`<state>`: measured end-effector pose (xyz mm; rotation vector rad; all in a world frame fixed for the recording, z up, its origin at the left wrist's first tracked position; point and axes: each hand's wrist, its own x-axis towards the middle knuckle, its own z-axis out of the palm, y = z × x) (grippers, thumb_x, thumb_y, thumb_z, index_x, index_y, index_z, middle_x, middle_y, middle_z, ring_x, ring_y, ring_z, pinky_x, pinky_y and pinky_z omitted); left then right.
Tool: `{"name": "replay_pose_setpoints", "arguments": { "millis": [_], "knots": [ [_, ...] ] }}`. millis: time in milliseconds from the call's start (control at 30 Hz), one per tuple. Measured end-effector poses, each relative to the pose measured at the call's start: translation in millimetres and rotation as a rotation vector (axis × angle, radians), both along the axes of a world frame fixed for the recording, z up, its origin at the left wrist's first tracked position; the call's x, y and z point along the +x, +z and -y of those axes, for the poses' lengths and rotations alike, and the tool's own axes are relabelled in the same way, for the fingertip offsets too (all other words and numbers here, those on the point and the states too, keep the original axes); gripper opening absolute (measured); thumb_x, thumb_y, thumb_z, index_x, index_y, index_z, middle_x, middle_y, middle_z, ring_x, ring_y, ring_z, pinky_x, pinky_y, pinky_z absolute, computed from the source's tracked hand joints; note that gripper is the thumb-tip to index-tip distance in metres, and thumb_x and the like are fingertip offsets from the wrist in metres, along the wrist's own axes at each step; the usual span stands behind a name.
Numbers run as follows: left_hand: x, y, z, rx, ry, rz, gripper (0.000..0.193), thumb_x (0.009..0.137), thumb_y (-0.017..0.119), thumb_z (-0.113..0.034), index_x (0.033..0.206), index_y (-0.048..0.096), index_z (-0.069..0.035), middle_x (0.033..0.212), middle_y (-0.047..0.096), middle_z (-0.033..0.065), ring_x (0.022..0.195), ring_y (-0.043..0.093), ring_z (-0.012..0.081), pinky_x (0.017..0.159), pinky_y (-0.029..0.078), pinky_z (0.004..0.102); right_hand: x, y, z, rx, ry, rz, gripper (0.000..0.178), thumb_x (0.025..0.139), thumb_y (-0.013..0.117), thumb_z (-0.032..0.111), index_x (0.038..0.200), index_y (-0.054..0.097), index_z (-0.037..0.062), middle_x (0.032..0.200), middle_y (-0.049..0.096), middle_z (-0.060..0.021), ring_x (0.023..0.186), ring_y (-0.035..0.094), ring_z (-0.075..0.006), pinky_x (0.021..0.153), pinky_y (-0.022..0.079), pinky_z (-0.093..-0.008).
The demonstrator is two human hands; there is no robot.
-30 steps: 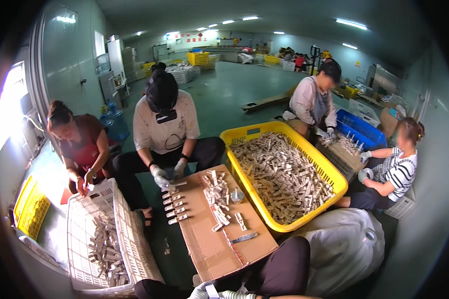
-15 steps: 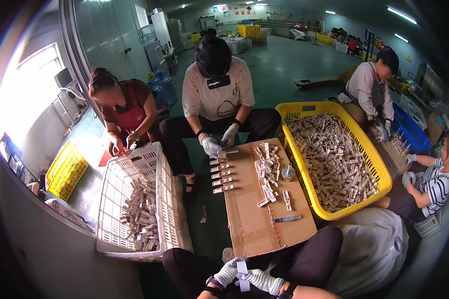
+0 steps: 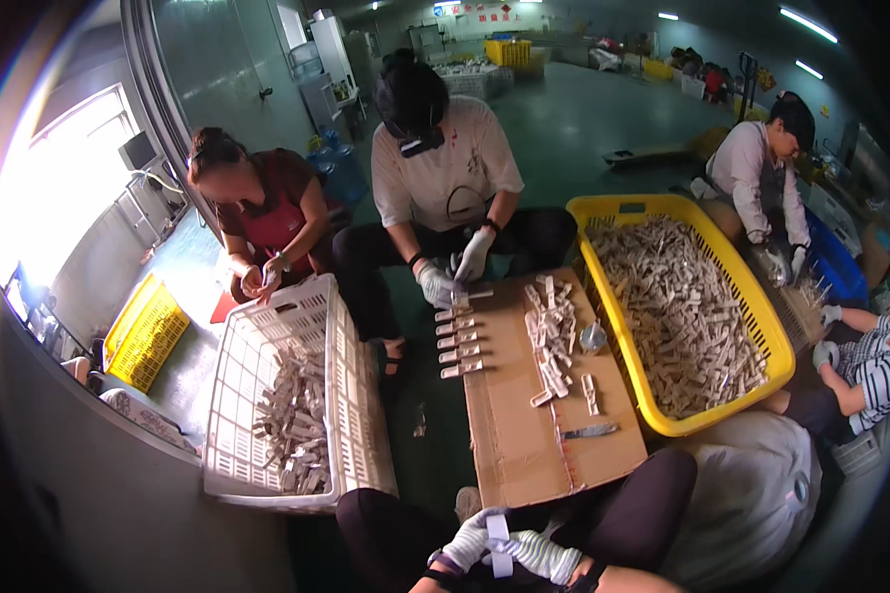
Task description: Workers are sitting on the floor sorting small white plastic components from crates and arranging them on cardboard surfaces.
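In striped white gloves, my left hand (image 3: 471, 540) and my right hand (image 3: 542, 555) meet low over my lap. Both are closed on a narrow white strip (image 3: 500, 555), which stands upright between their fingers. Just beyond them a brown cardboard sheet (image 3: 504, 445) lies with its near end at my knees. On it rest a heap of pale clip-shaped pieces (image 3: 550, 341), one separate piece (image 3: 589, 394), a flat knife-like tool (image 3: 590, 431) and a small clear container (image 3: 593, 339). Several clip-shaped pieces (image 3: 460, 354) line the sheet's left edge.
A white crate (image 3: 229, 395) of such pieces stands left, and a yellow crate (image 3: 776, 371) full of them right. A white sack (image 3: 752, 484) bulges beside my right knee. One co-worker (image 3: 455, 168) sits opposite, another (image 3: 277, 208) at the left; two more are at the right.
The whole scene has shifted slightly to the right in view. My hands still hold the white strip at my lap. The co-worker opposite has leaned forward over the cardboard's left edge.
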<state>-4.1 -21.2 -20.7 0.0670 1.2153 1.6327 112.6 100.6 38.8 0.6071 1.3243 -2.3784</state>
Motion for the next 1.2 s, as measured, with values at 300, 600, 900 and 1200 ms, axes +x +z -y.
{"name": "replay_pose_setpoints", "arguments": {
  "millis": [300,600,900,1200],
  "knots": [
    [-2,-7,15,0.075,-0.004,0.094,0.047,0.078,0.074,0.004,0.121,0.059,-0.008,0.098,0.066,0.0017,0.086,0.063,0.0124,0.076,0.054,0.0294,-9,-9,0,0.145,0.042,-0.143,0.033,0.097,0.058,0.031,0.109,0.067,0.0007,0.094,0.071,-0.0093,0.089,0.066,-0.0184,0.084,0.051,-0.0302],
    [-6,19,7,0.082,-0.081,0.108,0.064,0.078,0.074,0.003,0.136,0.051,-0.010,0.102,0.065,0.0024,0.086,0.061,0.0124,0.078,0.054,0.0301,-7,1,-3,0.133,0.049,-0.144,0.028,0.097,0.057,0.027,0.103,0.066,0.0020,0.089,0.070,-0.0078,0.085,0.065,-0.0178,0.080,0.050,-0.0299],
    [-4,-12,11,0.043,-0.083,0.010,0.055,0.078,0.074,0.005,0.127,0.056,-0.010,0.100,0.063,-0.0001,0.089,0.060,0.0125,0.080,0.053,0.0295,-10,-17,1,0.173,0.040,-0.160,0.023,0.097,0.055,0.024,0.097,0.066,0.0033,0.084,0.068,-0.0064,0.081,0.064,-0.0172,0.076,0.050,-0.0297],
    [-7,-14,6,0.089,-0.064,0.015,0.047,0.077,0.075,0.003,0.119,0.058,-0.010,0.099,0.065,0.0009,0.088,0.062,0.0120,0.078,0.053,0.0286,6,-7,-6,0.152,0.028,-0.116,0.021,0.097,0.054,0.020,0.091,0.066,0.0046,0.080,0.066,-0.0050,0.076,0.063,-0.0166,0.072,0.049,-0.0295]
  ]
}}
